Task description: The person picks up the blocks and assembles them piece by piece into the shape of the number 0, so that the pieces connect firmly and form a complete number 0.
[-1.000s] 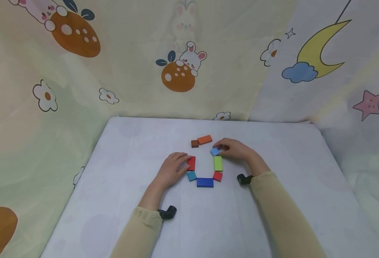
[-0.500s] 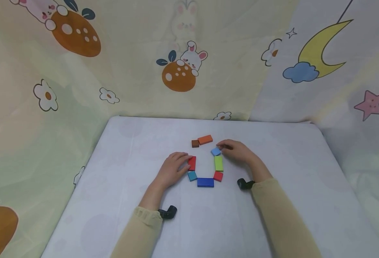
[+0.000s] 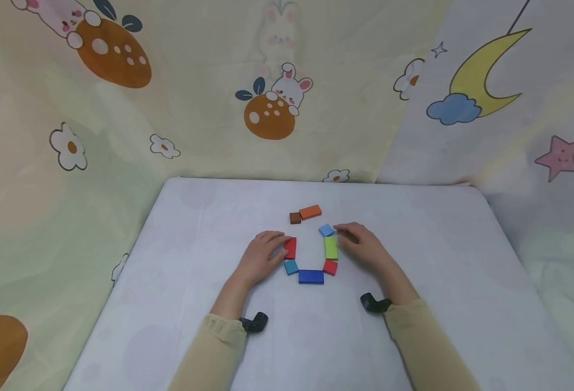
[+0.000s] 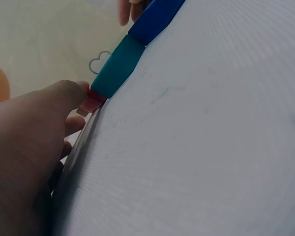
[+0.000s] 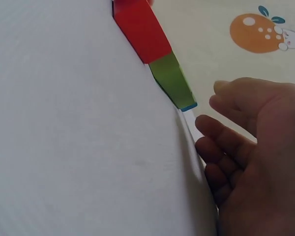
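Note:
In the head view, my left hand [image 3: 261,256] lies beside a long red block [image 3: 291,247], fingertips and thumb touching its left side. The left wrist view shows the thumb [image 4: 71,93] against that block's edge. My right hand [image 3: 362,244] is just right of a light blue block [image 3: 326,230] and a lime green block [image 3: 330,248], holding nothing, its fingers loosely bent. A small red block [image 3: 330,267], a dark blue block [image 3: 311,277] and a teal block [image 3: 291,266] continue the line into a U shape.
Beyond the U, a small brown block [image 3: 295,218] touches an orange block [image 3: 310,212]. All lie on a white-covered table [image 3: 208,217]. A printed cloth [image 3: 194,81] hangs behind and at the sides. Black wrist cameras [image 3: 254,322] sit at both cuffs.
My right hand has let go of the light blue block and drawn back to the right and nearer me. The block stays above the lime green one. My left hand has not visibly moved.

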`<state>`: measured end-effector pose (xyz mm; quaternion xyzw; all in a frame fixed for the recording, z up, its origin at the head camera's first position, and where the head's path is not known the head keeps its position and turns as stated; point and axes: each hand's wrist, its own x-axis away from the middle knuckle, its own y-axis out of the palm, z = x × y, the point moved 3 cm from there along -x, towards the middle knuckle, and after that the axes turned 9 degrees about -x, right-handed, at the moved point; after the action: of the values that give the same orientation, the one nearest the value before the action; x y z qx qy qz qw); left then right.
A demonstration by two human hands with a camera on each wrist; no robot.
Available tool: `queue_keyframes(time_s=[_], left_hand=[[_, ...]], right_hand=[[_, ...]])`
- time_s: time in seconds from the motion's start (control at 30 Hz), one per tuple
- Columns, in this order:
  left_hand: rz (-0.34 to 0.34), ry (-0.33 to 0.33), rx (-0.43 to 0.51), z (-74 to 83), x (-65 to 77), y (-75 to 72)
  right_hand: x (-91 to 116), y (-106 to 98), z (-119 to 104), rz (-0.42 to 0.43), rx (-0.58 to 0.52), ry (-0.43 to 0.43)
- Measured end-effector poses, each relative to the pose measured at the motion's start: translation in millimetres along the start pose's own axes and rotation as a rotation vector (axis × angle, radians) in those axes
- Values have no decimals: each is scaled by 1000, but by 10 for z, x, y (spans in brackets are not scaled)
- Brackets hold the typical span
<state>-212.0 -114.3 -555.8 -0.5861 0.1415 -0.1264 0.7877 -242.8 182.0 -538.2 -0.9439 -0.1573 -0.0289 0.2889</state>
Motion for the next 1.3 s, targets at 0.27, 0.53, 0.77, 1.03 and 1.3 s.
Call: queue_keyframes(time_s=[0.27,0.53,0.77,1.03,1.3], left_hand=[[0,-1,11,3,3,-13],[-20,-54,51,-14,23,-26],[-86,-153,199,-60,-69,-91],[-179,-256,327,-230,-407,-368],[-211,-246,332,-247,-761,-395]], right_hand=[[15,67,51,-11,114,-82],[6,96,45,-21,143,-118],[2,99,54,-19,167,-105],[18,71,40,-20,148,-132],[17,67,45,-26,130,-119]])
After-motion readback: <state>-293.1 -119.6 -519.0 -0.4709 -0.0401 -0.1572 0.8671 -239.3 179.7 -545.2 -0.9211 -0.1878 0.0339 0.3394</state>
